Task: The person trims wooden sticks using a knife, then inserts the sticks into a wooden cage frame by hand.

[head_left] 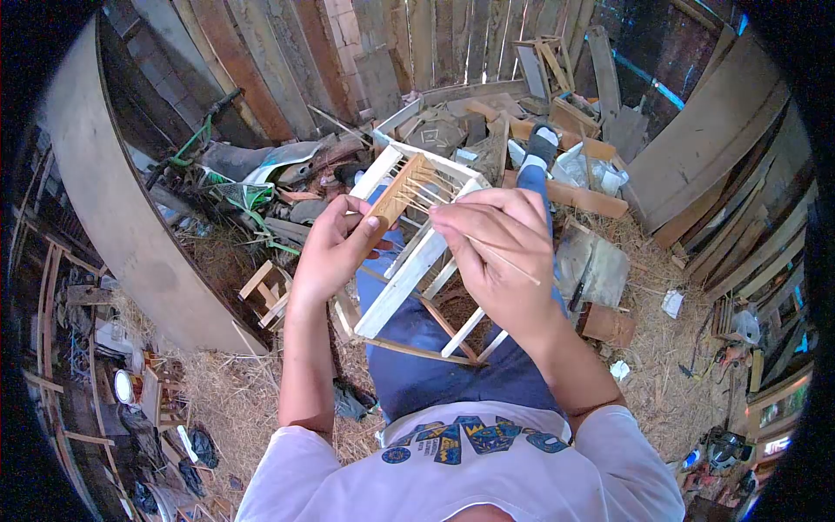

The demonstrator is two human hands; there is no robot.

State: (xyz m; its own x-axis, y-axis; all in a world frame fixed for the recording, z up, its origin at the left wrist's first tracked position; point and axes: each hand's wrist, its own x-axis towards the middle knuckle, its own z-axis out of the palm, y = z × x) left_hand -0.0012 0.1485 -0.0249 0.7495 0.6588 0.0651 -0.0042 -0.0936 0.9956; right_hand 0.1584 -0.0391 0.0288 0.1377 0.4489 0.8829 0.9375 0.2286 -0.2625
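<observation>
My left hand (334, 248) grips the lower end of a small wooden board (402, 189), thumb on its face. Several thin sticks (432, 184) stand out from the board's right side. My right hand (509, 248) is closed on a thin wooden stick (504, 258), whose back end sticks out below the fingers. Its fingertips are close to the sticks in the board; whether this stick touches the board is hidden. Under both hands, a pale wooden frame (402, 285) with slats rests tilted across my lap.
To the left curves a tall plywood sheet (161, 209). Scrap wood (570, 198) and debris are piled ahead by the plank wall (435, 43). A knife (583, 285) lies on a flat board (602, 261) at the right. Straw (235, 383) covers the floor.
</observation>
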